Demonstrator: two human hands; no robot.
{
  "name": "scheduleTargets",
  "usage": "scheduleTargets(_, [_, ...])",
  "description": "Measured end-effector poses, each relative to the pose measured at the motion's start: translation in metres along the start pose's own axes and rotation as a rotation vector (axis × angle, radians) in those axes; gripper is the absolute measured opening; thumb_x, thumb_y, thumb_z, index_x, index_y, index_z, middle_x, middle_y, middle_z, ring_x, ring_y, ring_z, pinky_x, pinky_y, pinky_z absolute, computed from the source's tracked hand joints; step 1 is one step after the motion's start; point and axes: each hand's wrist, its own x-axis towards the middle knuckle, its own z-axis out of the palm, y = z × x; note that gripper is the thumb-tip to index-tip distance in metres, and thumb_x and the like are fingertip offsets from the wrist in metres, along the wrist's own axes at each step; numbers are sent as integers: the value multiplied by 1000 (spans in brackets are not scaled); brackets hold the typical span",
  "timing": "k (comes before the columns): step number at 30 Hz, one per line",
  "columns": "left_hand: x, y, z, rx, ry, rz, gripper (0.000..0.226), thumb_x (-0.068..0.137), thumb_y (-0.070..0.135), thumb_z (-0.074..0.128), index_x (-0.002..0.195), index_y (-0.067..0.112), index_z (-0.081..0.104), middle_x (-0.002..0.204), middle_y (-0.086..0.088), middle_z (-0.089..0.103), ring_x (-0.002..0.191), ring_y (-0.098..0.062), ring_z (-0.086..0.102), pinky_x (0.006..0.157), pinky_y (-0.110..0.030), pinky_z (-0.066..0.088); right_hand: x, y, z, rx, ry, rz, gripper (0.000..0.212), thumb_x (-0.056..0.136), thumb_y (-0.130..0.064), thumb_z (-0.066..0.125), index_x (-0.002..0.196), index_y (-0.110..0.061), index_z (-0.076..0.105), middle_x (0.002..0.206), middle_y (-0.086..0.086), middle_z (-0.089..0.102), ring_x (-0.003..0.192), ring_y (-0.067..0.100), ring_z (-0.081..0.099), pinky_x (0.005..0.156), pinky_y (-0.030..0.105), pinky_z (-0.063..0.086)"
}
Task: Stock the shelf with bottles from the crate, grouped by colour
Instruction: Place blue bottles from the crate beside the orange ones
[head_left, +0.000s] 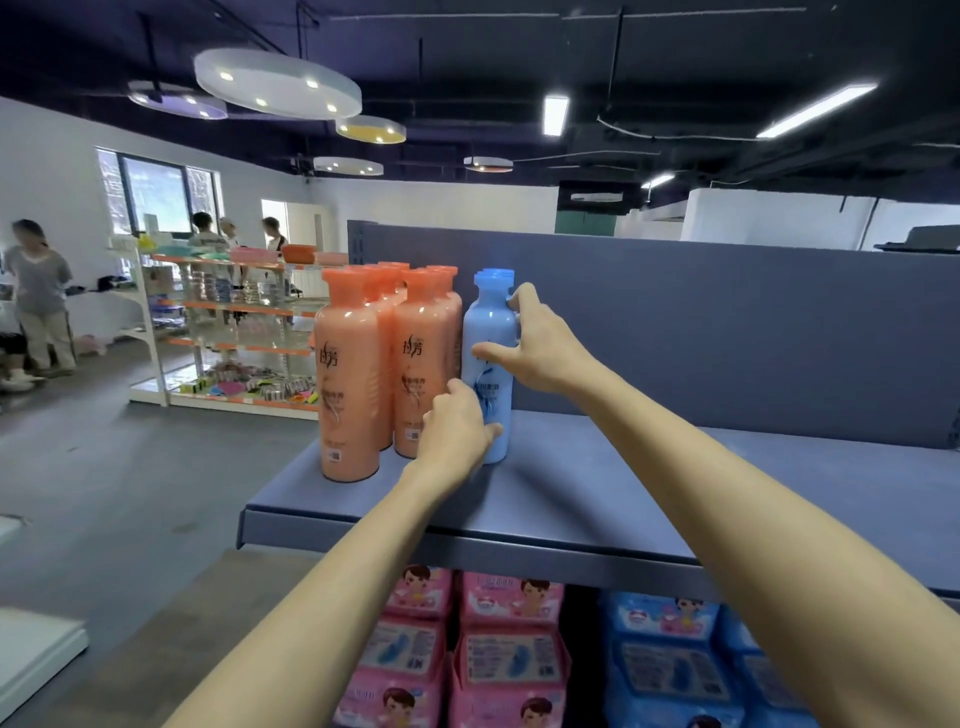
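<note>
Several orange bottles (347, 374) stand in two rows at the left end of the blue shelf (597, 488). Right beside them stands a blue bottle (491, 322), with at least one more blue bottle behind it, mostly hidden. My left hand (454, 434) curls around the lower part of the front blue bottle. My right hand (540, 340) holds its upper body, thumb across the front and fingers around the far side near the shoulder. The crate is out of view.
The shelf has a tall blue back panel (727, 322). Below it sit pink packs (467, 649) and blue packs (675, 665). Another rack of goods (234, 322) stands at left across the grey floor, with people beyond it.
</note>
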Motion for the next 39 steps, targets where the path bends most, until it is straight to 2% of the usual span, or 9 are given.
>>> scheduleTargets(7, [-2,1,-1,20,-9,6,48,91,27,67,119,-1,39,124,-24,53,115,-45,51,86,-44,44,-1,-2,2,5,2,17,55,89,-37,70,122,-13,34,112,10,51,86,22,51,59,23,38])
scheduleTargets(11, [-6,2,-9,56,-35,9,51,90,32,67,119,-3,43,121,-23,54,112,-41,54,84,-41,45,-14,-14,2,12,-28,82,55,94,-36,64,130,-14,29,110,15,59,94,32,62,72,38,52])
scheduleTargets(17, [-36,-13,-18,191,41,88,39,87,33,68,102,6,45,108,-18,57,101,-41,56,72,-37,40,-58,-11,-7,-48,-30,169,72,89,-46,67,140,-13,28,108,6,56,92,26,59,76,39,54])
scheduleTargets(20, [-52,-13,-23,291,92,190,40,85,33,70,99,11,41,103,-15,60,95,-40,59,68,-37,41,-79,-4,-9,-164,-44,172,78,89,-45,68,145,-12,23,114,13,61,98,31,61,83,45,55])
scheduleTargets(25, [-83,8,-37,409,125,328,43,86,39,67,110,12,45,100,-8,60,92,-32,62,64,-35,41,-113,-14,-19,-250,-41,110,63,89,-39,69,137,-14,35,117,12,63,101,32,61,85,45,53])
scheduleTargets(29, [-138,8,-34,411,95,459,43,86,52,59,107,16,48,98,0,61,94,-26,60,70,-37,49,-177,-11,-19,-286,-39,-43,50,88,-33,69,130,-20,45,119,6,63,107,26,62,89,44,50])
scheduleTargets(31, [-155,5,-24,453,47,497,40,86,53,57,101,18,45,96,1,60,94,-27,59,68,-35,44,-204,-8,-17,-301,-36,-80,48,88,-30,67,130,-21,47,124,2,60,110,24,61,89,43,49])
scheduleTargets(34, [-164,2,-4,452,-16,474,37,86,50,57,97,18,43,95,0,60,93,-30,59,65,-34,37,-228,-1,-16,-321,-4,-66,46,88,-26,67,130,-19,49,130,0,54,106,25,61,85,41,49])
scheduleTargets(39, [-182,-12,38,424,-72,468,37,86,51,57,103,20,46,98,3,61,94,-27,61,70,-36,46,-264,22,-6,-296,-5,-31,42,89,-29,66,127,-18,52,125,-2,53,99,25,61,84,42,49])
